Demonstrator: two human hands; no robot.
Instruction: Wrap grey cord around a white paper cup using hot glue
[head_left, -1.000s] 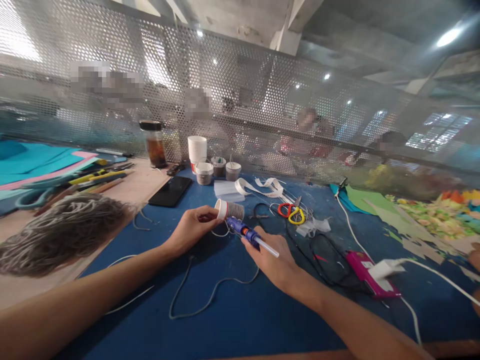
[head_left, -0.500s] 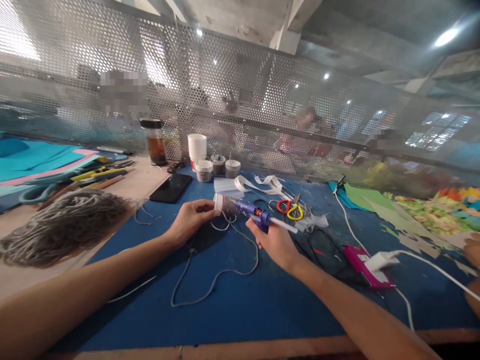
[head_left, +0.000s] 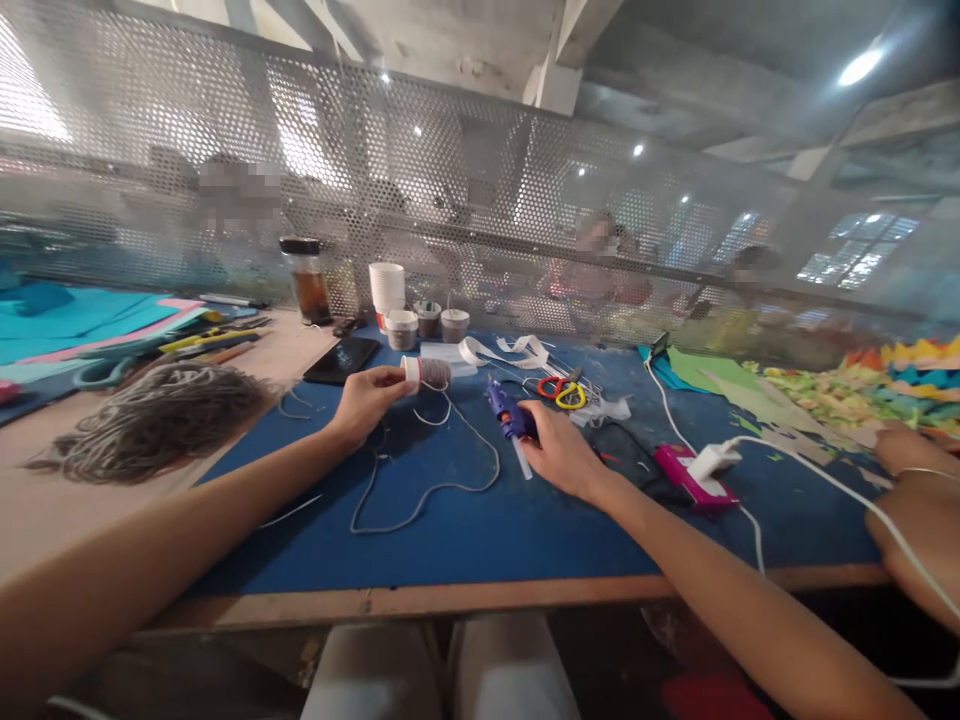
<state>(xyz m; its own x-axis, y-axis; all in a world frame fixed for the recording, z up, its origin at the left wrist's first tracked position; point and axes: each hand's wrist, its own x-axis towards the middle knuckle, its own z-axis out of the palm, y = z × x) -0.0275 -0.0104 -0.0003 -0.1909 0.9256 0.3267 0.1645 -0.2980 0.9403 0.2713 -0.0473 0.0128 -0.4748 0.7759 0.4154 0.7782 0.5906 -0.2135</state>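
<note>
My left hand (head_left: 369,400) pinches the white rim of a small paper cup (head_left: 429,374) lying on its side in the air above the blue mat. Grey cord is wound round the cup's wall, and a loose tail of the cord (head_left: 450,488) curls over the mat. My right hand (head_left: 559,446) is wrapped round the handle of a blue hot glue gun (head_left: 504,408). A white glue stick juts from its rear end, and its nozzle points up and away, apart from the cup.
Grey cord lies heaped (head_left: 169,420) on the left. Behind stand cord-wrapped cups (head_left: 402,330), stacked paper cups (head_left: 387,290) and a jar (head_left: 306,280). Scissors (head_left: 570,395), a magenta power strip (head_left: 694,480) and its cable lie rightward. Another person's hand (head_left: 911,455) is at the far right.
The glue gun has come away from the cup's cord and swung more upright in my right hand. My left hand still holds the cup. The view has tilted down, showing my legs.
</note>
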